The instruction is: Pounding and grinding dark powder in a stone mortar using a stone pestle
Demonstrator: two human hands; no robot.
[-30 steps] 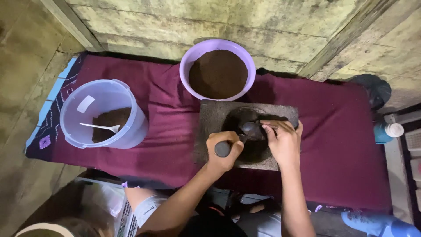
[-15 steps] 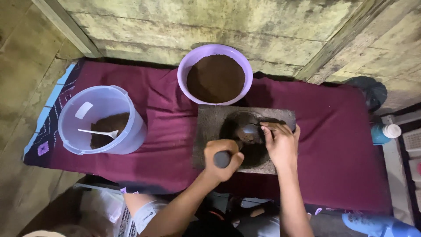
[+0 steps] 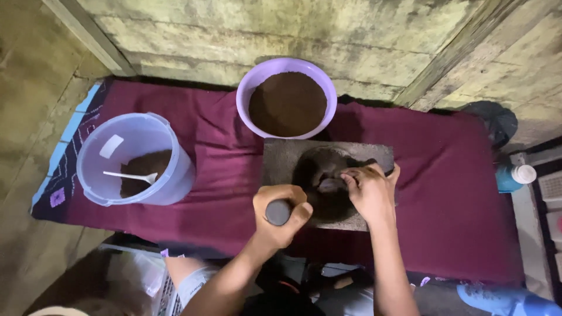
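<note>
Maroon cloth [image 3: 456, 234] spreads under everything, reaching well out past both sets of fingers. Clear plastic bucket [image 3: 134, 158] sits well left of the left-hand fingers, dark powder and a white spoon [image 3: 132, 175] inside. Purple bowl [image 3: 287, 96] full of brown powder sits just beyond the fingertips, touching or nearly touching the far edge of the grinding slab [image 3: 281, 161]. The slab lies directly under both hands, with a dark paste patch [image 3: 322, 169] in its middle, just left of the right fingertips.

Left hand [image 3: 281, 213] has its fingers wrapped fully closed around one end of a dark stone roller [image 3: 278, 212]. Right hand [image 3: 369, 190] curls over the other end, fingers bent down onto it; its grip underneath is hidden.

Judgement: to grind well, keep both ends pressed evenly and roll through the paste centre, staying inside the slab edges so nothing spills on the cloth. Blue bottle [image 3: 515, 175] stands far right of the right fingers.
</note>
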